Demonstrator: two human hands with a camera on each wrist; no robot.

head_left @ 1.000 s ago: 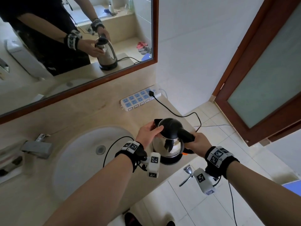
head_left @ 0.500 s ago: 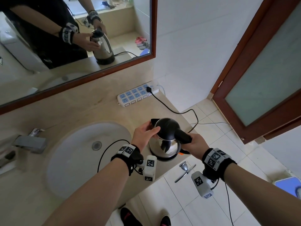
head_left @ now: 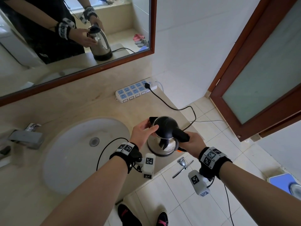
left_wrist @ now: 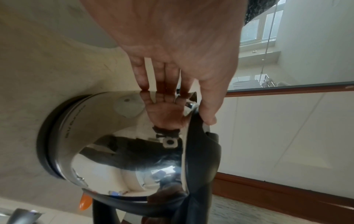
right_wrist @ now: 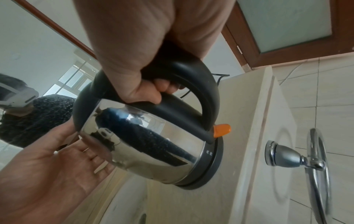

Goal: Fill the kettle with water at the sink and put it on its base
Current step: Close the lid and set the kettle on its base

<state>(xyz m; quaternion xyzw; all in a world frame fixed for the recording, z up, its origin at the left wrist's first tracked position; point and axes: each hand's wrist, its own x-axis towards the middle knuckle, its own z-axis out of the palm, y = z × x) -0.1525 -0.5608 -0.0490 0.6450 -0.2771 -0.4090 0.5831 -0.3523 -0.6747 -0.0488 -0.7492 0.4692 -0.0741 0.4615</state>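
The steel kettle point(head_left: 164, 128) with black lid and handle stands on its black base point(head_left: 160, 154) at the counter's right end, beside the sink point(head_left: 65, 160). My right hand point(head_left: 193, 144) grips the black handle, fingers wrapped through it point(right_wrist: 159, 91). My left hand point(head_left: 145, 129) lies against the spout side. Its fingers point(left_wrist: 161, 75) are straight on the steel wall point(left_wrist: 114, 136) and its thumb rests on the lid's edge. An orange switch point(right_wrist: 221, 130) sits at the handle's foot, just above the base point(right_wrist: 210, 171).
A faucet point(head_left: 26, 137) stands at the sink's left. A power strip point(head_left: 135, 92) lies by the wall, its black cord point(head_left: 171, 106) running to the base. A chrome towel ring point(head_left: 182, 165) hangs below the counter's edge. A wooden door point(head_left: 260, 70) is at the right.
The head view has shifted a little. Both hands keep their places on the kettle, and the kettle has not moved off its base.
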